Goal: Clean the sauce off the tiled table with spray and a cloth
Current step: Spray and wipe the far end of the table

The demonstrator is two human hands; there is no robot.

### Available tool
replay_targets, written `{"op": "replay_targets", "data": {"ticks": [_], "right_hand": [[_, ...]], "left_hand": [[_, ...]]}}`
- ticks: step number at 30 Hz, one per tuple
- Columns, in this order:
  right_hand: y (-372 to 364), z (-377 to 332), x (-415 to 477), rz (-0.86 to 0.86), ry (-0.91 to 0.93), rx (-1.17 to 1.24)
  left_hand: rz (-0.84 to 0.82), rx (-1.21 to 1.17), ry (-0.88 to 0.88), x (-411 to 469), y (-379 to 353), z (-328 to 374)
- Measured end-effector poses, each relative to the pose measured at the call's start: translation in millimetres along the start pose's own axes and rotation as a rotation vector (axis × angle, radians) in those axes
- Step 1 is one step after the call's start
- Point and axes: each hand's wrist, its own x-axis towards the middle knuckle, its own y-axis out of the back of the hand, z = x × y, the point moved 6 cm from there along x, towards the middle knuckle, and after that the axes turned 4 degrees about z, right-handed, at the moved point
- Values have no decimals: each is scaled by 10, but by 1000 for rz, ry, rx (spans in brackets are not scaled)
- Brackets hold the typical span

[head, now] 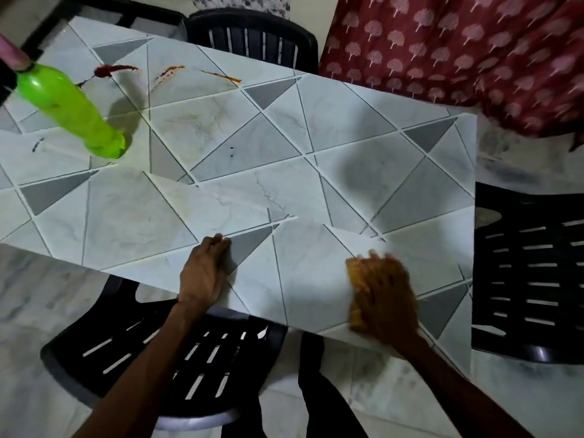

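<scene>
The tiled table [284, 159] has a grey and white triangle pattern. Red and orange sauce streaks [110, 71] lie on its far left part, with more orange sauce [221, 76] to their right. A green spray bottle [69, 110] stands near those streaks. My right hand [387, 298] presses an orange cloth [355, 279] flat on the near right part of the table; the hand is blurred. My left hand [203, 273] rests on the table's near edge with fingers slightly bent, holding nothing.
A black slatted plastic chair [177, 352] stands under me at the near edge. Another black chair [531, 279] is at the right end, and a third [252, 39] at the far side. A red patterned fabric [458, 58] hangs at the top right.
</scene>
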Motion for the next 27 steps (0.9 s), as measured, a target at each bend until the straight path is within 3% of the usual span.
{"op": "replay_targets", "data": {"ticks": [2,4,8,12,14,17,19,22,24,27], "right_hand": [[60,98,363,54,-334,46],[252,-298,809,147,-498,130],[465,-1932,1463,182,-205,110],[391,-3285,1109,143,92,166],[288,-3411,733,105,196,138],[46,-3015,461,34,255,84],[-33,-2634,522,-11,145,41],[176,-2459,1127,94,-138,104],[375,-2513,1710,169,-291,203],[530,-2969,2340,236,-343,198]], "left_hand": [[-25,-7,-29,1,25,-29],[-28,-46,-61,40,97,-89],[13,-217,-51,103,415,-426],[104,-21,-149,86,799,-967],[121,22,-171,78,927,-1231],[112,71,-164,100,1027,-1467],[110,73,-174,113,1012,-1511],[116,20,-202,109,1020,-1671],[112,-11,-225,114,1015,-1704],[96,-27,-225,164,1039,-1738]]}}
